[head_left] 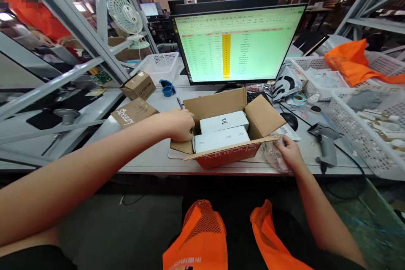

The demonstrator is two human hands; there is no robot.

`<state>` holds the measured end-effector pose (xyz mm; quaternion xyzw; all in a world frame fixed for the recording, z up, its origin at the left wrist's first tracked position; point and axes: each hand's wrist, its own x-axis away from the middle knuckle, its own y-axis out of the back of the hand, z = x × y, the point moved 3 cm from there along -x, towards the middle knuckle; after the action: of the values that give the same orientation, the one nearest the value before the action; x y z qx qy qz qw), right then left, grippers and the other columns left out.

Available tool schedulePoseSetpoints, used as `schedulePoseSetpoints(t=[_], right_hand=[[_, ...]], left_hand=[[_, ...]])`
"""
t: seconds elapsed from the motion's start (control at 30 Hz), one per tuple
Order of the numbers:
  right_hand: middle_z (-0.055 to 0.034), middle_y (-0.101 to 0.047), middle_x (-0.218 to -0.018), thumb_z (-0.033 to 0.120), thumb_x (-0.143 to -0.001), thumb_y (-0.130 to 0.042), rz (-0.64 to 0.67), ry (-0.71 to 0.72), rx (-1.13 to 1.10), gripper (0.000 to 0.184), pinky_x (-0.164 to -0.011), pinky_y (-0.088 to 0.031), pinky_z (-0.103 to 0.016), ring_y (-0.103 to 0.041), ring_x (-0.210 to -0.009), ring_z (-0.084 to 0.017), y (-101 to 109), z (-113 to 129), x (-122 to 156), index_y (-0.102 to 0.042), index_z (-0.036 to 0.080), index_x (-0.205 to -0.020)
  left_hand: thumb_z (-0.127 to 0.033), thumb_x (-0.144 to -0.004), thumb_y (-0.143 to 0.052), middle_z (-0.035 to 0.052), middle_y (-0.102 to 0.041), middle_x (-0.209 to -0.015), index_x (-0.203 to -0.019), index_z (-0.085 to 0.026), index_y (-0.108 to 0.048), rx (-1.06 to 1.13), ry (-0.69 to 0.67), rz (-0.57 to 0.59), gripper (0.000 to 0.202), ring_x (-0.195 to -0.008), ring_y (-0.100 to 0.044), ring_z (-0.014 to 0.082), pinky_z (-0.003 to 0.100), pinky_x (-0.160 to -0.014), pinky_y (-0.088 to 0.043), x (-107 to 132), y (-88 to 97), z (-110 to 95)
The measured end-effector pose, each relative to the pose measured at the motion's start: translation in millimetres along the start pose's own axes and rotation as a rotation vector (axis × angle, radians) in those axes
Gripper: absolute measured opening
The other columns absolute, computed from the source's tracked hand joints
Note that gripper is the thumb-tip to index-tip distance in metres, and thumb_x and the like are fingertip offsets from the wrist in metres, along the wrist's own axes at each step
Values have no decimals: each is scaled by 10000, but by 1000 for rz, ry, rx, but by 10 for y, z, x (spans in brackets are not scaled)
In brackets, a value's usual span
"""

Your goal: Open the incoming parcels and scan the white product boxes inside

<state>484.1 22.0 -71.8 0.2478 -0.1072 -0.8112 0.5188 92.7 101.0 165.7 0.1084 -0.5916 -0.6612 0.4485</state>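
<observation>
Fingers [189,121] of our left hand [179,125] grip the cardboard box [264,116] wall, tips hidden; right hand [289,152] pinches, seemingly, plastic wrap [272,159].

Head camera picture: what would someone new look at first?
Probably the big monitor glowing green with a yellow stripe, at the back of the desk. Next, the open cardboard box in the middle, holding two white boxes, with the left hand on its left wall and the right hand touching clear plastic by its right corner. The bright orange cloth at far right also stands out.
</observation>
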Motion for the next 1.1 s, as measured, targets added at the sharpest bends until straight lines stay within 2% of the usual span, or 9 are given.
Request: schedulePoseSetpoints(t=[0.17, 0.37, 0.53, 0.67, 0.8, 0.87, 0.93, 1.03, 1.1], right_hand=[[-173, -692, -1135, 666, -777, -614, -12, -49, -63, 679, -990, -509, -560, -652, -1059, -382, -6, -108, 26, -652, 122, -1183], [-148, -650, -1178, 507, -797, -569, 28, 126, 68, 462, -1104, -447, -503, -592, -1173, -347, -149, 159, -37, -718, 172, -1078], [-165, -578, -1362, 408, -826, -611, 174, 215, 151, 452, -1161, -408, -506, -512, -1325, -352, -270, 285, -124, -711, 159, -1190], [-143, -583, -1393, 366, -931, -600, 136, 311, 236, 379, -1115, -452, -529, -562, -1274, -345, 29, 539, -145, -692, 186, -1251], [-96, -626, -1334, 511, -1030, -624, -275, 465, -45, 410, -1079, -483, -486, -576, -1262, -307, 666, 1221, -166, -640, 232, -1330], [-93, -514, -1492, 631, -944, -747, -235, 551, -198, 738, -1142, -430, -505, -462, -1397, -324, 833, 1616, -173, -479, 273, -1532], [-92, -552, -1444, 671, -863, -826, -116, 530, -314, 833, -1108, -468, -495, -502, -1358, -336, 868, 1867, -181, -496, 274, -1517], [-61, -674, -1019, 586, -851, -853, -166, 323, -409, 472, -823, -587, -365, -678, -937, -266, 854, 1737, -198, -698, 215, -1099], [-55, -660, -927, 580, -786, -857, -273, 153, -416, 459, -715, -578, -334, -657, -805, -241, 861, 1341, -242, -678, 207, -986]], left_hand=[[-276, -919, -583, 204, -666, -1240, -1107, -81, -772, -150, 32, 49, 330, -1172, -591, 348, 428, -965, -471, -101, -76, -174], [-155, -885, -530, 218, -678, -1084, -925, -75, -751, -192, -3, 56, 239, -1080, -618, 349, 413, -909, -485, -172, -90, -94], [-266, -959, -386, 105, -646, -940, -969, -132, -628, -34, 197, -190, 276, -837, -613, 224, 330, -759, -463, 126, 540, 275], [-474, -891, -378, 25, -558, -790, -996, -148, -625, -1, 355, -545, 423, -649, -505, 145, 292, -714, -427, 448, 1260, 367], [-551, -917, -336, 9, -577, -892, -1093, -121, -621, 20, 170, -777, 545, -877, -619, 190, 363, -860, -457, 377, 1741, -149], [-438, -949, -352, 5, -623, -1012, -1143, -121, -609, 36, 23, -786, 452, -1036, -640, 227, 368, -921, -449, 218, 1926, -567], [-352, -975, -346, -4, -653, -1157, -1174, -126, -597, 79, -168, -788, 391, -1157, -628, 229, 342, -964, -429, 84, 2070, -984], [-315, -999, -374, -17, -662, -1283, -1277, -150, -578, 163, -329, -689, 382, -1225, -616, 229, 333, -980, -425, 21, 2026, -1346], [-386, -995, -488, 25, -638, -1386, -1382, -173, -551, 219, -331, -599, 446, -1275, -600, 265, 368, -1026, -436, 75, 1737, -1352]])
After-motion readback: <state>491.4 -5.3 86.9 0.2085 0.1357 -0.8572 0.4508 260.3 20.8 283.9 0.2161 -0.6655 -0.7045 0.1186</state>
